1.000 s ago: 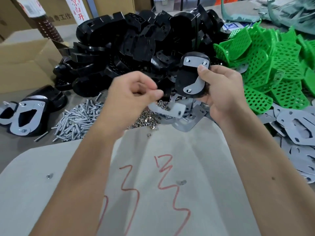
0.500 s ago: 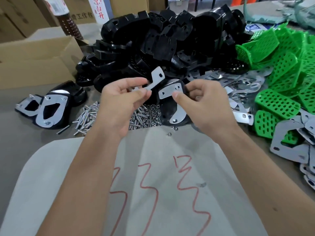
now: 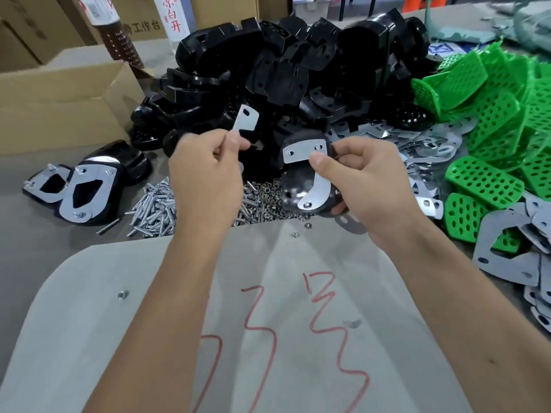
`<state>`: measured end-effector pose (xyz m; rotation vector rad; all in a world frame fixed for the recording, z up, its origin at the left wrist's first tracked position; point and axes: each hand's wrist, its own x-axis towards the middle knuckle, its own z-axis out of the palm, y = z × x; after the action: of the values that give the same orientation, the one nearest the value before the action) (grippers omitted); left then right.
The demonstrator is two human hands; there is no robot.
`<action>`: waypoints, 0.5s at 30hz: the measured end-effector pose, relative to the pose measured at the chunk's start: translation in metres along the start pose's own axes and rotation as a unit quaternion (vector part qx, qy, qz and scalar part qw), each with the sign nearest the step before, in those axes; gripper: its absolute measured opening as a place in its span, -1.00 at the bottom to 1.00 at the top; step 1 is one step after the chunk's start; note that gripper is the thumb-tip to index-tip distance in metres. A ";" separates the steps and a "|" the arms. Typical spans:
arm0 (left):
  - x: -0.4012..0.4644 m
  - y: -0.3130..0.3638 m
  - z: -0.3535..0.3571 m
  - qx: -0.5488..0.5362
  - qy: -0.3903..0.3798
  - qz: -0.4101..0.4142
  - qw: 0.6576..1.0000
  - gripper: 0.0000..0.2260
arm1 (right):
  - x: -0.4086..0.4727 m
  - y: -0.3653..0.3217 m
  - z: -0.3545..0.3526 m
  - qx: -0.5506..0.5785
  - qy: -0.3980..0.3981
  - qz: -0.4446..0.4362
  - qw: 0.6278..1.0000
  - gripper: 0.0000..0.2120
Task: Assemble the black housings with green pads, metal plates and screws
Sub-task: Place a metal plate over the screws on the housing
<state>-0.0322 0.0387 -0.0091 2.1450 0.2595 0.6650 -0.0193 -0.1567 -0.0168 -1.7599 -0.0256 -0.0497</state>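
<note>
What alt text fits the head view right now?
The right hand grips a black plastic housing with a curved metal plate on it, while the left hand pinches a second flat metal plate above the screw pile.

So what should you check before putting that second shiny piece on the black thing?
1. Black plastic housing held firmly in the right hand: ok.
2. Curved metal plate already lying on the housing, pinned by the thumb: ok.
3. Small flat metal plate pinched in the left hand: ok.
4. Its hole showing at the top end: ok.
5. Pile of silver screws close by: ok.
6. Green pad fitted underneath: cannot tell.
</note>
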 end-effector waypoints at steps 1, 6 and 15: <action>0.000 0.002 -0.001 -0.117 -0.032 -0.057 0.991 -0.78 | 0.000 0.000 -0.001 0.012 0.003 0.000 1.000 -0.88; -0.005 0.013 -0.006 -0.392 -0.174 -0.212 0.878 -0.98 | 0.001 -0.002 -0.003 0.043 -0.005 0.011 0.999 -0.89; -0.009 0.013 -0.006 -0.263 -0.223 -0.137 0.929 -0.99 | 0.001 -0.003 -0.003 0.062 -0.013 0.011 0.998 -0.91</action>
<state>-0.0434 0.0309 0.0008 1.6391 0.1091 0.0549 -0.0185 -0.1590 -0.0137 -1.6366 -0.0274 -0.0087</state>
